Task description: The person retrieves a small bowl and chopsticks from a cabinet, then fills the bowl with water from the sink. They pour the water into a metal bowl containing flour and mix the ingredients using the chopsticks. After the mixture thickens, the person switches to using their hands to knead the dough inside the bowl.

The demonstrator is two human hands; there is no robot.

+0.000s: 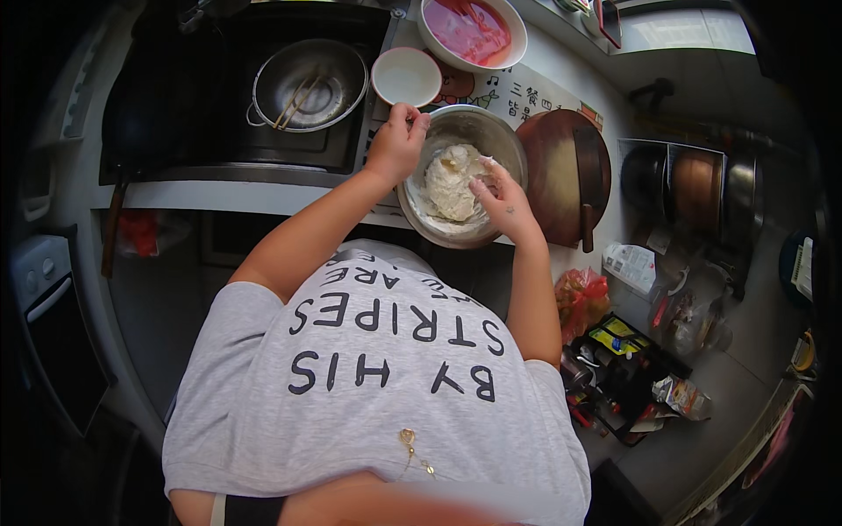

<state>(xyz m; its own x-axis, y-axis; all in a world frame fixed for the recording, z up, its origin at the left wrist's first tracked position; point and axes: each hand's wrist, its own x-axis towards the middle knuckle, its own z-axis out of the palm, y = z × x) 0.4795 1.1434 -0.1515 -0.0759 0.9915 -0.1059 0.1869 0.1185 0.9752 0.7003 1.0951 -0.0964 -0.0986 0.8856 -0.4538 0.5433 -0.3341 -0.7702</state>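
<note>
A metal mixing bowl (512, 141) stands at the counter's front edge. Inside it lies a rough lump of pale dough (450, 184), with loose flour on the bowl's wall. My right hand (506, 197) reaches in from the right, its thumb and fingers apart beside the dough, fingertips coated in flour. Whether they touch the dough is unclear. At the upper left rim is my left hand (398, 144), fingers curled in towards the thumb; I cannot tell whether it grips the rim. Just beyond it sits a small white bowl (406, 75) with a pink rim.
A cleaver (585, 171) lies on a round wooden board (543, 164) to the right. A metal pan (263, 82) with chopsticks (296, 102) rests on the stove at left. Behind stands a white bowl (520, 43) holding something pink. Bags and a crate (671, 355) occupy the floor.
</note>
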